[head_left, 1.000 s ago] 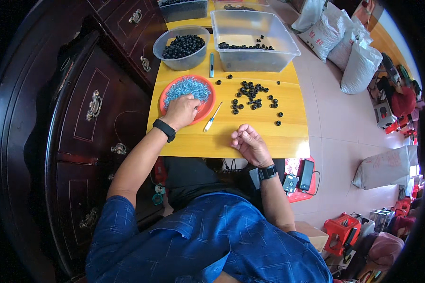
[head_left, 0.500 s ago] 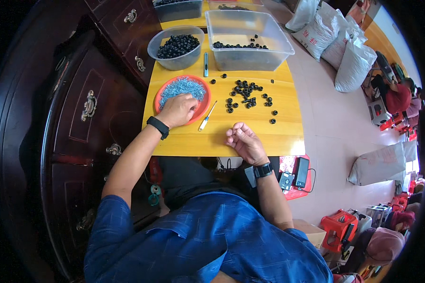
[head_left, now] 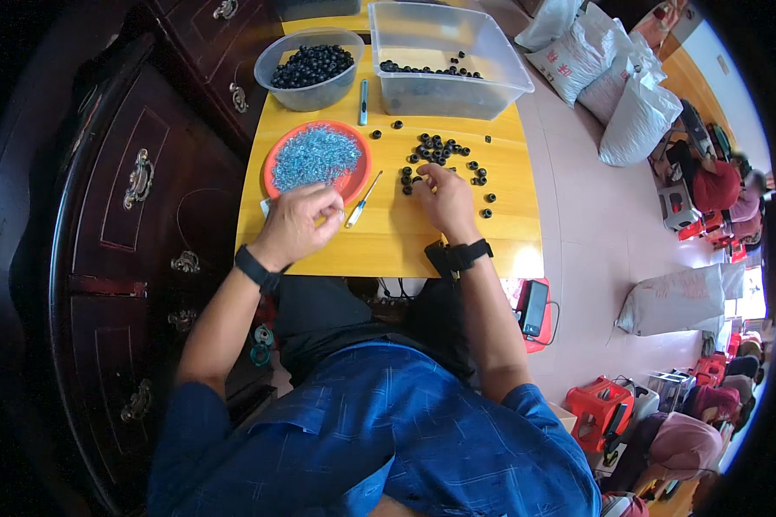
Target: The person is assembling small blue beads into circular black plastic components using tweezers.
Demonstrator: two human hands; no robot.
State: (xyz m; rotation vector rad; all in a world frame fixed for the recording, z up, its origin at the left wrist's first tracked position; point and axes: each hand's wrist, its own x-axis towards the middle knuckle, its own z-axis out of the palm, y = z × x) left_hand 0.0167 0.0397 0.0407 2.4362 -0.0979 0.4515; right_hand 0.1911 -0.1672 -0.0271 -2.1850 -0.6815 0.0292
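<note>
My left hand rests on the yellow table at the near rim of a red plate heaped with small blue pieces. Its fingers are curled and pinched together, and anything between them is hidden. My right hand reaches forward, fingertips down on the near edge of a scatter of black beads. I cannot tell whether it grips one. A thin pointed tool lies between the two hands.
A round clear bowl full of black beads and a clear rectangular tub with a few beads stand at the table's far end, with a blue pen between them. A dark wooden cabinet stands on the left. White sacks lie on the right floor.
My right hand has moved from the table's near edge forward to the black beads. My left hand has drawn back off the red plate to its near rim.
</note>
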